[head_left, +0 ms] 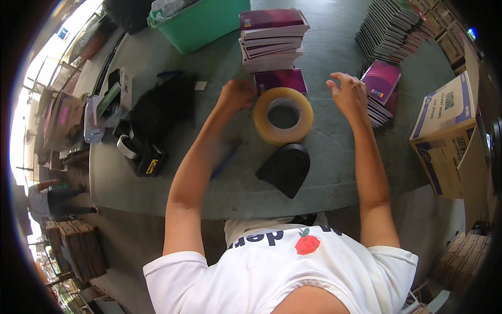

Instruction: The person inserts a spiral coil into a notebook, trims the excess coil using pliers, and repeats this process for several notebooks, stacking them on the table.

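Observation:
Beside the left edge of a purple spiral notebook (286,80) is my left hand (238,94), its fingers curled together and slightly blurred; what they hold, if anything, is hidden. My right hand (351,96) hovers with its fingers apart, just left of another purple notebook (383,79) that tops a small pile. Between my forearms lies a large roll of clear yellowish tape (263,125). A black rounded, flat-edged object (286,168) sits just nearer than the tape roll. Behind the first notebook rises a tall stack of notebooks (271,49).
A green bin (201,26) stands at the far left. Nearer are a black tape dispenser (142,152) and a blue pen (225,163). More spiral notebooks (389,29) are stacked at the far right. A cardboard box (442,136) stands at the right edge. A person (57,199) is off to the left.

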A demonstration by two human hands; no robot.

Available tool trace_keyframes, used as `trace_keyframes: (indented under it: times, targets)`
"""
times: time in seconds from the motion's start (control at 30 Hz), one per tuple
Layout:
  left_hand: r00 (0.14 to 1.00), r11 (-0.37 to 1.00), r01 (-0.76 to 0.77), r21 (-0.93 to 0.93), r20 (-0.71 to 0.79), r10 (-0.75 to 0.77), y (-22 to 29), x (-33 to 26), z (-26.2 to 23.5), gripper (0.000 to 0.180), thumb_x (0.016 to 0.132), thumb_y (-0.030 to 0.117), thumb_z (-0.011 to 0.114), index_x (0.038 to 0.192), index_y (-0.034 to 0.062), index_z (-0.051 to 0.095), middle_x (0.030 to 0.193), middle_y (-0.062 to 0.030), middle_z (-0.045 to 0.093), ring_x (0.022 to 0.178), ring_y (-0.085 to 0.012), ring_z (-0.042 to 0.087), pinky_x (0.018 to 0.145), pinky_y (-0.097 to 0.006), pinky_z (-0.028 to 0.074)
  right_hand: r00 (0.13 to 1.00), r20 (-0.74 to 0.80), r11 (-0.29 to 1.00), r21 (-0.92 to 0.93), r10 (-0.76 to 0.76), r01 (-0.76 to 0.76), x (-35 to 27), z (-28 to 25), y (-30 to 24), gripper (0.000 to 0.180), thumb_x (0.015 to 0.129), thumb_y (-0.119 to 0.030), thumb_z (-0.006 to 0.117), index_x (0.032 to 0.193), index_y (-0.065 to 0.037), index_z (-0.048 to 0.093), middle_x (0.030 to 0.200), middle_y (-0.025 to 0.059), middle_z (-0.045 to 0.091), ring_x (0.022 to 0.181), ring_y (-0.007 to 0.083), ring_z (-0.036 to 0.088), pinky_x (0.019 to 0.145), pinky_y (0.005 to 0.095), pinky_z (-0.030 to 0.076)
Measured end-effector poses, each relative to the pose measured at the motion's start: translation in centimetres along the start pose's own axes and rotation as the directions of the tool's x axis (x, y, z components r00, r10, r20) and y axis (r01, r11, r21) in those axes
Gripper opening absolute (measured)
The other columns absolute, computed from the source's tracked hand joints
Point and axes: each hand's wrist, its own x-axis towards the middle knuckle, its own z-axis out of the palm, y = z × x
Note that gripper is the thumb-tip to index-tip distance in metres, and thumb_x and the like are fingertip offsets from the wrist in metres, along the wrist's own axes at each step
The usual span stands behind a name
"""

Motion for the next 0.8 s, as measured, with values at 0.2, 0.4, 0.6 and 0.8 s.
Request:
trace_keyframes:
  times: [0.2, 0.4, 0.6, 0.8]
  targets:
    - [0.995, 0.924, 0.007, 0.383, -0.098, 0.034, 0.3, 2.8, 2.1, 0.031, 0.079, 0.024, 0.065, 0.09, -0.0049, 0.064, 0.073, -0.0141, 0.064, 0.068, -0.0213, 0.064, 0.065, -0.036, 0.052, 0.982, 0.17, 0.978, 0.175, 0.085, -0.115, -0.9, -3.1, 1.4, 0.019, 0.082, -0.019, 0.065, 0.096, -0.006, 0.067, 0.088, 0.0104, 0.068, 0.089, 0.0283, 0.063, 0.088, 0.0392, 0.043]
    - [0.958, 0.685, -0.195, 0.702, -0.013, 0.287, 5.1, 0.8, 2.0, 0.029, 0.081, 0.024, 0.064, 0.092, -0.0027, 0.065, 0.085, -0.0229, 0.065, 0.079, -0.0344, 0.065, 0.072, -0.041, 0.051, 0.997, -0.08, 0.996, -0.086, 0.023, -0.03, 0.6, -5.0, 7.3, 0.023, 0.082, -0.026, 0.066, 0.101, -0.013, 0.067, 0.117, 0.0113, 0.06, 0.114, 0.0328, 0.051, 0.097, 0.0462, 0.037]
    - [0.831, 0.666, -0.556, 0.497, 0.357, 0.427, 13.0, 0.6, 12.4, 0.053, 0.083, 0.032, 0.066, 0.12, -0.0031, 0.052, 0.122, -0.0273, 0.052, 0.11, -0.0341, 0.056, 0.091, -0.042, 0.044, 0.958, 0.112, 0.962, -0.099, 0.265, -0.254, 1.3, -4.4, 10.6, 0.03, 0.084, -0.033, 0.063, 0.111, -0.019, 0.065, 0.137, 0.0138, 0.045, 0.13, 0.0358, 0.036, 0.104, 0.0489, 0.03]
    - [0.98, 0.587, -0.098, 0.804, -0.024, 0.196, 10.3, 5.8, 20.9, 0.066, 0.086, 0.044, 0.058, 0.133, 0.0022, 0.038, 0.132, -0.0325, 0.039, 0.118, -0.0485, 0.042, 0.09, -0.054, 0.042, 0.936, -0.236, 0.941, 0.277, 0.261, -0.192, 1.2, -5.6, 14.2, 0.044, 0.086, -0.032, 0.063, 0.124, -0.011, 0.055, 0.133, 0.0276, 0.043, 0.123, 0.0355, 0.046, 0.099, 0.0365, 0.039]
